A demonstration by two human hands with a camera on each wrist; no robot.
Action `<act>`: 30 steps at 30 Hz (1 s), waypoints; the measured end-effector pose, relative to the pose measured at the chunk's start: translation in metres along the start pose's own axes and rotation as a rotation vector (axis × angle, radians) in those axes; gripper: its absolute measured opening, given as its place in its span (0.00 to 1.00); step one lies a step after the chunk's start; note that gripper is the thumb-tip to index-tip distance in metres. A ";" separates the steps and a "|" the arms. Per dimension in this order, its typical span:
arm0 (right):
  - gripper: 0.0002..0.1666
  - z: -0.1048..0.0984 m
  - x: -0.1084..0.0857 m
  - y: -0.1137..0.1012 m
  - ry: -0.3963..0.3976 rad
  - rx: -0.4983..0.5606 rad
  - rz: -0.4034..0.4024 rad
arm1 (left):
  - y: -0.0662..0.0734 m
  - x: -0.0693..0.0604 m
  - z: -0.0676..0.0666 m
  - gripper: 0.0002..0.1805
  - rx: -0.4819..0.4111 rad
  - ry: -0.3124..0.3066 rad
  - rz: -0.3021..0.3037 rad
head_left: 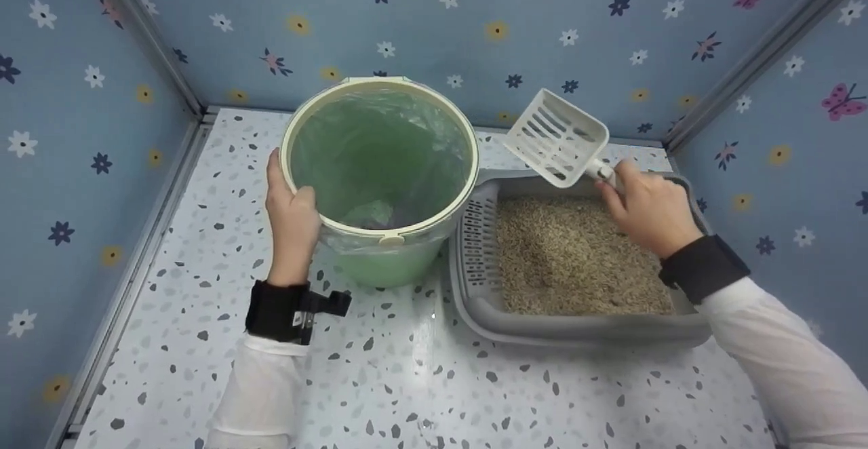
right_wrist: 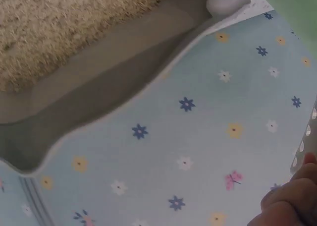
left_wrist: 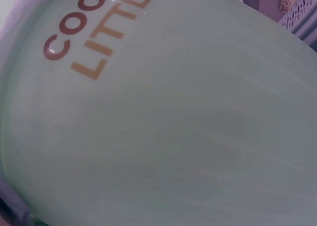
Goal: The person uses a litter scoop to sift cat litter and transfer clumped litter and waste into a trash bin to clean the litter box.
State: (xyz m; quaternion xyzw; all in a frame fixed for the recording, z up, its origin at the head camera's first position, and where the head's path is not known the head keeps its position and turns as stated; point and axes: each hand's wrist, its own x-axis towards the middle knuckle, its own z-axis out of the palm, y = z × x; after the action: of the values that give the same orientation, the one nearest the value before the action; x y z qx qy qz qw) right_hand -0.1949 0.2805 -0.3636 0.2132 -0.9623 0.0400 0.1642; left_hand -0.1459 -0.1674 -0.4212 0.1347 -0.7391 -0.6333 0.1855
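Note:
A green trash bin [head_left: 390,266] with a cream rim ring [head_left: 468,130] and a clear plastic liner [head_left: 441,123] stands at centre-left. My left hand [head_left: 293,225] grips its left rim, thumb on the ring and fingers along the outer side. Lettering marks the bin wall [left_wrist: 163,112] in the left wrist view. Gripped by its handle in my right hand [head_left: 654,208] is a white slotted litter scoop [head_left: 559,137], its blade raised above the back edge of the grey litter box [head_left: 576,327]. The scoop's edge [right_wrist: 309,137] and curled fingers [right_wrist: 292,201] show in the right wrist view.
Tan pellet litter [head_left: 576,259] fills the box, with a hollow at its left side. The box stands close against the bin's right side. Flower-patterned panels [head_left: 441,28] enclose the speckled white tabletop [head_left: 339,381] at the back and both sides.

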 end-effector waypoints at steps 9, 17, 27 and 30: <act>0.20 0.051 -0.042 0.038 -0.325 -0.007 0.090 | 0.001 0.000 0.001 0.38 0.020 0.013 -0.004; 0.27 0.072 -0.057 0.055 -0.588 0.024 0.165 | 0.000 0.000 0.002 0.38 -0.002 0.000 0.002; 0.29 0.082 -0.053 0.061 -0.693 0.025 0.160 | 0.002 -0.002 0.001 0.38 0.005 -0.002 -0.001; 0.29 0.089 -0.052 0.064 -0.718 0.008 0.110 | 0.002 -0.001 0.001 0.38 -0.001 -0.004 -0.008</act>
State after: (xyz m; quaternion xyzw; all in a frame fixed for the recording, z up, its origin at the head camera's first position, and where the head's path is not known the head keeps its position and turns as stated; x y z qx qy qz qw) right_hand -0.2044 0.3461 -0.4650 0.1622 -0.9685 -0.0251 -0.1875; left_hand -0.1451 -0.1652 -0.4194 0.1363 -0.7386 -0.6347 0.1815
